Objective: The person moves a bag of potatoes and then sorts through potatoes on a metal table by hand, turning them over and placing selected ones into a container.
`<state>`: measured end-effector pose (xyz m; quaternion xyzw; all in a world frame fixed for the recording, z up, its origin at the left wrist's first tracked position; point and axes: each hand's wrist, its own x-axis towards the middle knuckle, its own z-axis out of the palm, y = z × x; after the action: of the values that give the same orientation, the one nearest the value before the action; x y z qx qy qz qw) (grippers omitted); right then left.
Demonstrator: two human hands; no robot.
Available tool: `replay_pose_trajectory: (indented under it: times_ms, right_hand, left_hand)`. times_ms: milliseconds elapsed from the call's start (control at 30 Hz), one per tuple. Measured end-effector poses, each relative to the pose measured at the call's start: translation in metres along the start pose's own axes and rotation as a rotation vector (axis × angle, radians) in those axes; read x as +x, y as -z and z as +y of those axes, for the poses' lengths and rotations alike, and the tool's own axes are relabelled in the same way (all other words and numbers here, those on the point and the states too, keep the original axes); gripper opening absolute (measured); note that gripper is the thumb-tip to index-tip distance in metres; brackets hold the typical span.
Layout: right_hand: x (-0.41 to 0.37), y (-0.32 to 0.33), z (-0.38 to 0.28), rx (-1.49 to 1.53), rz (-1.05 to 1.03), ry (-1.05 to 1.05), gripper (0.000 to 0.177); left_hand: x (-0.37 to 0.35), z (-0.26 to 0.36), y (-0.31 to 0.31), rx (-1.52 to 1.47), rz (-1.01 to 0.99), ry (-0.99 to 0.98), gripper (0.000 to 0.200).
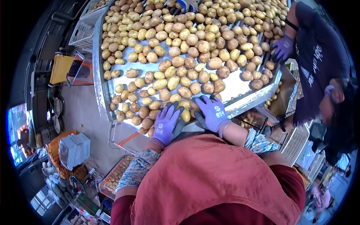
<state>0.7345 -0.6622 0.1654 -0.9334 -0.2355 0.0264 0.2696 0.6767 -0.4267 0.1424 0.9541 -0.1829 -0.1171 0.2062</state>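
Many round yellow-brown pieces of produce, which look like small potatoes (173, 82), cover a pale metal sorting table (125, 79). My left hand (165, 123), in a purple glove with dark fingertips, lies over the potatoes at the near edge, its fingers stretched out. Just to the right, my right hand (213, 113) wears a matching glove; its fingers reach forward against the potatoes and its thumb is spread toward the left hand. Neither hand is closed round a potato. Parts of the potatoes under both hands are hidden.
Across the table's right edge, a co-worker's gloved hand (283, 48) rests near the potatoes. A blue glove (187, 5) shows at the far edge. White crates (82, 34) stand at the far left, and a crate of produce (119, 173) sits below left.
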Motion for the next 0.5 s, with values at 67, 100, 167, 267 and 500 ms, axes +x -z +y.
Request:
replay_pose_trajectory:
  times_ms: [67,100,167,267,500]
  right_hand:
    - [0.026,0.000,0.020,0.084,0.036,0.020,0.030]
    - [0.048,0.011,0.036,0.201,0.233,0.023,0.031]
    - [0.090,0.027,0.066,-0.363,0.301,-0.092,0.039]
    - [0.109,0.011,0.112,-0.316,-0.083,-0.229,0.042]
    - [0.026,0.041,0.072,1.948,-0.106,-0.219,0.060]
  left_hand:
    - [-0.004,-0.007,-0.005,0.035,-0.038,-0.003,0.051]
    - [-0.010,-0.011,-0.010,0.054,-0.055,0.003,0.050]
    - [-0.029,-0.024,-0.014,0.089,-0.054,0.029,0.048]
    - [-0.067,-0.024,0.006,-0.006,-0.026,0.173,0.048]
    - [-0.022,0.008,0.007,-0.126,0.198,0.023,0.047]
